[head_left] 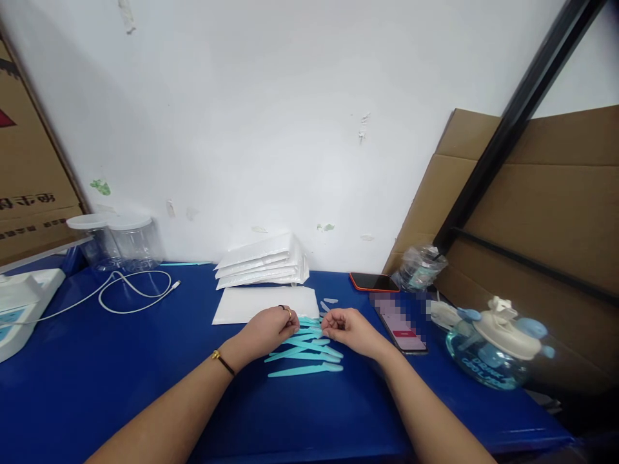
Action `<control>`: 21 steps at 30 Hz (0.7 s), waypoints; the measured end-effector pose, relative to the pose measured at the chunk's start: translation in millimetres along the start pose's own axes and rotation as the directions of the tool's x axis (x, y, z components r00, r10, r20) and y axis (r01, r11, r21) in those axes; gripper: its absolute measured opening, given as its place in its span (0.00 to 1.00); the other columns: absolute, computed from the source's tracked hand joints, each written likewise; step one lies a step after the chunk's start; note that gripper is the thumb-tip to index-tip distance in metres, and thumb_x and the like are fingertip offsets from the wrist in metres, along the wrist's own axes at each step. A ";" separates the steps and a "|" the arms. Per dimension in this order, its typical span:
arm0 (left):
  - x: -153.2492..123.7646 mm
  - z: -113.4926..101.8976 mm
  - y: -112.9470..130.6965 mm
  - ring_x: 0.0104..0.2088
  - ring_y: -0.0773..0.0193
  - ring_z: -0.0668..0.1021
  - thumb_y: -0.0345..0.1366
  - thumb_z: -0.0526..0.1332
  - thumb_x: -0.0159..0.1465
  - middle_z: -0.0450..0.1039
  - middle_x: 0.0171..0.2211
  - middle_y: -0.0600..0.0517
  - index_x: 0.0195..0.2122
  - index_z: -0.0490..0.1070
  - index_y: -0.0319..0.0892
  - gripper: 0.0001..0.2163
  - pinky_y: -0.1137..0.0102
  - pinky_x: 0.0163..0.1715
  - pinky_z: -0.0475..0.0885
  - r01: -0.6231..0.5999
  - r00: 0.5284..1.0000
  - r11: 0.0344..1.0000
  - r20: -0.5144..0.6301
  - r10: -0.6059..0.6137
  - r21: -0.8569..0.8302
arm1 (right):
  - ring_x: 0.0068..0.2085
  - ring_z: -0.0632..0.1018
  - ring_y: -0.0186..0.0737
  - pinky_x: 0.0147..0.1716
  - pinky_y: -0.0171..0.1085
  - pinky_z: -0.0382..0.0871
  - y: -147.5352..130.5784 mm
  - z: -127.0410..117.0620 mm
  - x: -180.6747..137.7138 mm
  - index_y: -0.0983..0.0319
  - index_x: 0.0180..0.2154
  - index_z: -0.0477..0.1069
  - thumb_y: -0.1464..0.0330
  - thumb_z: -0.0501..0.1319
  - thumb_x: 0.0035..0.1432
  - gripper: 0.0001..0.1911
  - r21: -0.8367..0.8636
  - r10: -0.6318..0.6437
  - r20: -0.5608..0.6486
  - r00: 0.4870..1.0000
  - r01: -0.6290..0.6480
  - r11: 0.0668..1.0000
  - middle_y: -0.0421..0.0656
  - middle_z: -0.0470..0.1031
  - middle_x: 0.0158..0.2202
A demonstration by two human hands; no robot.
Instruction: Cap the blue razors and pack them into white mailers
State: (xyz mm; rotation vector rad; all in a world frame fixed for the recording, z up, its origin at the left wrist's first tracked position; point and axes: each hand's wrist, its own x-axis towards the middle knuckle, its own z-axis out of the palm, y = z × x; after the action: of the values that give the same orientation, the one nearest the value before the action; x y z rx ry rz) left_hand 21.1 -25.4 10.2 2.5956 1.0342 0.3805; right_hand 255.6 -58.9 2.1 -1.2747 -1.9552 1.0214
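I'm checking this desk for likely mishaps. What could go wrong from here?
The turquoise sticks overlap, so moving one may drag others askew. The small clear pieces lie loose just beyond the right hand and might get swept aside. The nearer phone lies close to the right forearm, which could nudge it.

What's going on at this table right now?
A person's left hand and right hand are at the far end of a loose row of slim turquoise tools on the blue table. Fingertips look bent inward, but whether either hand grips a tool is unclear. Just beyond, a white packet lies flat, with a stack of similar packets behind it.
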 end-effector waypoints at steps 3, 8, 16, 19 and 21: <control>-0.6 2.4 -1.3 0.32 0.65 0.72 0.37 0.53 0.61 0.72 0.30 0.53 0.33 0.72 0.44 0.09 0.74 0.30 0.62 -0.017 0.999 1.000 0.037 0.018 -0.025 | 0.25 0.68 0.32 0.24 0.31 0.60 5.5 -9.3 -2.0 0.63 0.31 0.73 0.65 0.61 0.51 0.08 -0.064 0.026 0.025 0.999 -0.024 0.998 0.39 0.70 0.24; 1.1 0.5 -11.8 0.37 0.62 0.72 0.35 0.54 0.59 0.72 0.36 0.52 0.38 0.71 0.45 0.09 0.71 0.36 0.64 0.045 0.996 0.994 -0.082 -0.037 0.095 | 0.26 0.69 0.34 0.26 0.33 0.61 20.0 -22.6 3.0 0.62 0.30 0.73 0.66 0.57 0.54 0.09 -0.314 -0.030 -0.304 0.952 -0.070 0.947 0.41 0.72 0.26; 6.2 4.9 -23.7 0.40 0.59 0.72 0.35 0.58 0.58 0.72 0.37 0.50 0.37 0.71 0.44 0.07 0.69 0.38 0.64 0.118 0.992 0.971 -0.071 -0.105 0.206 | 0.30 0.71 0.35 0.30 0.33 0.63 24.3 -1.5 17.1 0.61 0.29 0.72 0.71 0.57 0.54 0.05 -0.539 -0.130 -0.219 0.967 -0.009 0.842 0.43 0.70 0.32; 6.6 7.4 -26.0 0.38 0.60 0.72 0.35 0.58 0.58 0.72 0.34 0.50 0.34 0.70 0.43 0.05 0.70 0.36 0.64 0.144 0.989 0.976 -0.069 -0.134 0.162 | 0.29 0.70 0.34 0.29 0.33 0.62 22.3 0.6 16.3 0.62 0.28 0.69 0.73 0.56 0.53 0.05 -0.586 -0.132 -0.231 0.964 -0.029 0.810 0.43 0.69 0.31; 6.7 7.5 -27.3 0.37 0.61 0.72 0.35 0.57 0.58 0.72 0.33 0.51 0.33 0.70 0.43 0.04 0.70 0.35 0.64 0.151 0.987 0.980 -0.066 -0.143 0.132 | 0.28 0.69 0.34 0.28 0.33 0.61 20.6 -0.8 14.1 0.62 0.27 0.68 0.74 0.55 0.53 0.05 -0.577 -0.138 -0.245 0.960 -0.031 0.816 0.42 0.69 0.31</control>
State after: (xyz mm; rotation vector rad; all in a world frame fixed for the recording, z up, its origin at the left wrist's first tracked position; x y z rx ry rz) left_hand 11.6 -3.5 -6.4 2.6183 1.3059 0.3592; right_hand 260.8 -40.5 -13.9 -1.5616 -2.1308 0.1768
